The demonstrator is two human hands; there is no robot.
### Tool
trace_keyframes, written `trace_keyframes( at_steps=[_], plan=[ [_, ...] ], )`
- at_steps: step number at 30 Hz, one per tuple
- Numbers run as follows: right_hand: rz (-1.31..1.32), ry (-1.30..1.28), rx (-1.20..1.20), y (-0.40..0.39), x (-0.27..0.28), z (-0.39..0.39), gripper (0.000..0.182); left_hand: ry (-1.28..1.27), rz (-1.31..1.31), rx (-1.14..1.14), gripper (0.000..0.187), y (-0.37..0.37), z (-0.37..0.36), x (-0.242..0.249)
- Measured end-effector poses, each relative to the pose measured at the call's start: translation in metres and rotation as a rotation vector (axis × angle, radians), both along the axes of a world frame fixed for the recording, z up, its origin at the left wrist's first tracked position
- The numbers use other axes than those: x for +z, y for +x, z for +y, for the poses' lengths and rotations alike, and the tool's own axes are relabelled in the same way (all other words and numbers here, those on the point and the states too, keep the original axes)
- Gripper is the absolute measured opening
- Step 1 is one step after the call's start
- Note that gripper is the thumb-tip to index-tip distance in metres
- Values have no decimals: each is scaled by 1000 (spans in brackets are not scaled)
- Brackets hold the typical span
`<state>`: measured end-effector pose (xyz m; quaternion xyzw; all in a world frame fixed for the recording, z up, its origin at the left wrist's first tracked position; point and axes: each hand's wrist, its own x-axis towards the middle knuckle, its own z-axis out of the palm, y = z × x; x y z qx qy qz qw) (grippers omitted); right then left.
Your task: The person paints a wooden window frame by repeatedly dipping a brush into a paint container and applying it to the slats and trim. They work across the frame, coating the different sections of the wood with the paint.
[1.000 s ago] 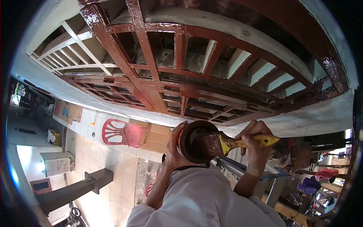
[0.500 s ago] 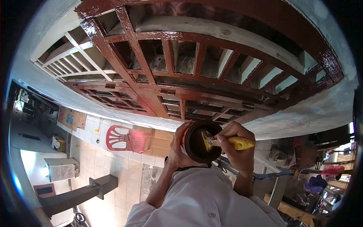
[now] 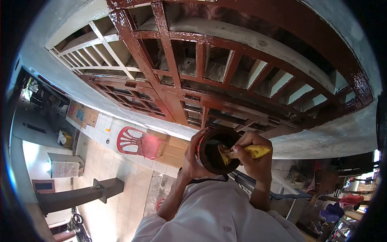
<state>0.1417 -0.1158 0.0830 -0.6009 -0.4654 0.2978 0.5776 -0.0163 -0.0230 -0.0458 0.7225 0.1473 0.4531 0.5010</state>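
A round, dark-rimmed paint can (image 3: 205, 163) is tilted in front of the chest, its open mouth facing the camera. My left hand (image 3: 192, 158) is wrapped round its left side. A paintbrush with a yellow handle (image 3: 258, 151) is gripped in my right hand (image 3: 258, 163) at the can's right rim. The brush's head is inside the can, against the dark interior. Above both hands spans a wooden window frame (image 3: 173, 105) with glossy red-brown paint. Its left section of slats (image 3: 105, 51) is whitish.
A red plastic chair (image 3: 151, 146) stands on the tiled floor below, beside flattened cardboard (image 3: 175, 151). A grey pillar (image 3: 76, 197) is at lower left, with a motorcycle (image 3: 78, 226) near it. Metal railing (image 3: 288, 193) and cluttered items lie at right.
The view has shifted, so the window frame appears farther right and the pillar farther left. Both hands still hold the can and brush, with the brush head slightly lower in the can.
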Motion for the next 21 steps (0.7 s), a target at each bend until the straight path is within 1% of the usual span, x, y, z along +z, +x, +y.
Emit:
trace_keyframes(
  at_steps=[2,3,5,6,10,13,16,18,19,20,21],
  plan=[
    [66,-9,-46,-3,5,1,12,23,11,23,121,-4,2,8],
    [132,50,-80,-3,5,3,12,35,17,35,122,-5,4,10],
    [260,172,-147,0,5,5,12,13,-63,33,123,-5,3,8],
    [282,143,-201,4,8,4,15,-6,-79,43,123,-7,3,5],
    [418,208,-368,14,9,10,14,-41,-185,20,123,-5,11,1],
    [595,203,-518,10,9,19,14,-30,-185,26,123,-6,15,4],
    [706,247,-442,12,-3,22,13,-27,-206,30,122,-5,15,3],
    [478,190,-368,6,5,23,12,-21,-207,35,120,-6,15,6],
    [363,161,-331,4,8,22,11,-42,-164,40,119,-8,15,9],
    [276,131,-239,5,8,20,12,-63,-121,44,118,-9,14,13],
    [247,144,-174,0,10,20,14,-110,-40,48,117,-13,11,17]
  ],
)
